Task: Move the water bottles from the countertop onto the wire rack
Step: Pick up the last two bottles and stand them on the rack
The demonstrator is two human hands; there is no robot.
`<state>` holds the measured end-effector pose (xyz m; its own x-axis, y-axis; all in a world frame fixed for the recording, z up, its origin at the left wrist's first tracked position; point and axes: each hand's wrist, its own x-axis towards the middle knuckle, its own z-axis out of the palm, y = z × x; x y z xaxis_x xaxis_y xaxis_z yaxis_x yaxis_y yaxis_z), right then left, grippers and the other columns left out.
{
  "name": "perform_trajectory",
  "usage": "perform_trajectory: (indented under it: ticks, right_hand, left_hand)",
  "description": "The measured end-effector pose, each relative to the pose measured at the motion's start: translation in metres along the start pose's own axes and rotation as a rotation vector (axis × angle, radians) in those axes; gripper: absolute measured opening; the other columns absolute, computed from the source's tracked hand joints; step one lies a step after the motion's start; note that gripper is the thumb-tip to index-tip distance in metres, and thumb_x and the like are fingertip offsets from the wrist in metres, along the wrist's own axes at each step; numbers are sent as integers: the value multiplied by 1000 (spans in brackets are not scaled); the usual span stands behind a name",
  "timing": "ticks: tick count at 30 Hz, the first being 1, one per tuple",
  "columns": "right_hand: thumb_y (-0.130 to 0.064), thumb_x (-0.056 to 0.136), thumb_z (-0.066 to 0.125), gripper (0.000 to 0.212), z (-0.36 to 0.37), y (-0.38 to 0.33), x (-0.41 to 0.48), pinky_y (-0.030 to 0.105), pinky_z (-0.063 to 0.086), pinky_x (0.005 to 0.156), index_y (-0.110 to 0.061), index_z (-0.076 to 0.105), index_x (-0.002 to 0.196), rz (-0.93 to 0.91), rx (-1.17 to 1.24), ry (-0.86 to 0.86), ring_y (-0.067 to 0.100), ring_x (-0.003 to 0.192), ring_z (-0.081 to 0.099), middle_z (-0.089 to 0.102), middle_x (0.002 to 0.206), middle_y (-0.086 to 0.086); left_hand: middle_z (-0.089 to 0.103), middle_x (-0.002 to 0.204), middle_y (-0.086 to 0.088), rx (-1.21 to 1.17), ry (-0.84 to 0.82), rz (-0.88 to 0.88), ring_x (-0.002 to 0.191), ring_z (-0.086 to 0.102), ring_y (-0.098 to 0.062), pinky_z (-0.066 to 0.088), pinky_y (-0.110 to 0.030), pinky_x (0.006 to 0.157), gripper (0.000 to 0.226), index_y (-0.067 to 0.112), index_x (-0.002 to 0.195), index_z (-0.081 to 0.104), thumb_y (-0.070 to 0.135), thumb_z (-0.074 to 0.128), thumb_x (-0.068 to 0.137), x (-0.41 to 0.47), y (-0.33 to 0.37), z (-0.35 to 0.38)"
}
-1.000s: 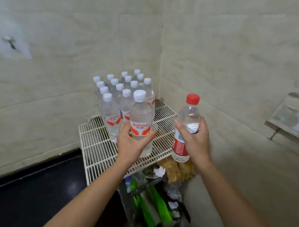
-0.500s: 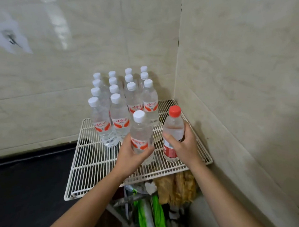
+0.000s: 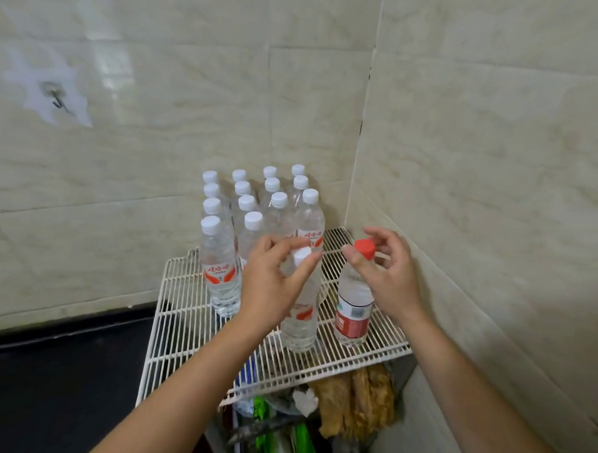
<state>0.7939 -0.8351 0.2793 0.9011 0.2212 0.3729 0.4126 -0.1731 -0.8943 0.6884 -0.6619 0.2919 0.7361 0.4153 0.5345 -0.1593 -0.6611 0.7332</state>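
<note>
A tiled corner of a home kitchen or utility nook: glossy beige marble-look wall tiles (image 3: 482,165) meet behind a white wire rack (image 3: 183,327), a black surface (image 3: 44,386) lies left of it, bagged goods (image 3: 355,403) are stuffed beneath it

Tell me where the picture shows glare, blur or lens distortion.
Head view: a pale glare patch sits on the left wall tiles; the left hand and the white bottle cap beneath it look motion-blurred; the wall corner seam bows, a wide-angle effect; the wire rack stays sharp.
</note>
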Motion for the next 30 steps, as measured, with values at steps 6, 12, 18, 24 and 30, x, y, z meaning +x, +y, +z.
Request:
perform_trajectory:
  ticks: [6, 12, 18, 24, 30]
  right_hand:
    - [-61, 73, 80, 35, -5, 0, 5, 28, 49, 83, -33, 72, 94, 32, -260, -89, 12, 98, 63, 63, 101, -10]
    - [-60, 65, 85, 47, -20, -8, 20, 28, 52, 86, -40, 68, 103, -17, -234, -211, 1, 96, 64, 69, 100, -18]
    - [-62, 67, 84, 39, -29, -20, 31, 20, 44, 72, -36, 73, 93, -69, -355, -305, 0, 85, 60, 65, 94, -16]
    - [-50, 73, 86, 28, -24, -28, 57, 16, 48, 68, -29, 74, 87, -66, -394, -349, -4, 79, 61, 67, 81, -17]
    - [-46, 75, 86, 36, -12, -36, 82, 23, 54, 83, -25, 75, 102, -101, -410, -430, -3, 85, 61, 67, 91, -17]
  left_hand:
    - [70, 105, 8, -10, -278, 75, 82, 59, 4, 49, -22, 71, 27, 31, 117, 72, 28, 69, 91, 15, -4, -25]
    - [73, 104, 11, -73, -318, -11, 84, 66, -9, 60, -39, 78, 19, 35, 105, 74, 32, 76, 86, 25, 1, -36]
    - [62, 91, 17, 297, -200, 80, 72, 57, 0, 45, -15, 63, 33, 27, 111, 71, 42, 77, 83, 27, 15, -23]
    - [64, 81, 20, 385, -302, 45, 66, 55, 8, 38, -7, 58, 37, 19, 120, 71, 37, 74, 88, 54, 21, -22]
    - [45, 64, 19, 425, -354, 35, 55, 45, 3, 35, -9, 53, 36, 13, 121, 70, 24, 77, 87, 86, 27, -29]
